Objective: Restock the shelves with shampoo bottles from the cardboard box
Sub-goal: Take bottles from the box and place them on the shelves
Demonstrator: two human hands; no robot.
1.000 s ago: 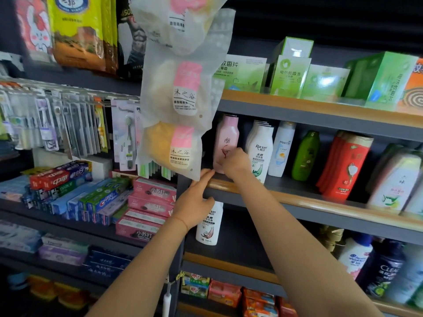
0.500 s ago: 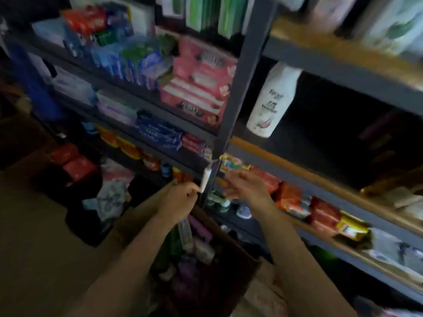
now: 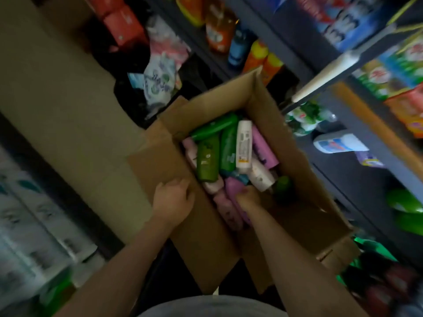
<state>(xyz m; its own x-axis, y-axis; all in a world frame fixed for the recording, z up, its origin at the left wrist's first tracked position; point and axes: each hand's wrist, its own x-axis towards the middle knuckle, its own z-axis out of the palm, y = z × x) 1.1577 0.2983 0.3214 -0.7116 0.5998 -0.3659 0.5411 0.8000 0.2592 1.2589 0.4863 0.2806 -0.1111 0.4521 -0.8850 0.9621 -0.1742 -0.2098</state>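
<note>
A single head-worn view is given, aimed steeply downward and slightly forward. The open cardboard box [image 3: 297,170] is seen from directly above at close range, filling the centre. Dark shelves [image 3: 357,179] are caught obliquely along the right edge, probably blurred by head motion.

Both bare forearms reached forward and down. The left hand [image 3: 172,197] lay palm-down with its fingers loosely bent. The right hand [image 3: 248,199] was curled, knuckles up, its fingertips hidden from view.
</note>
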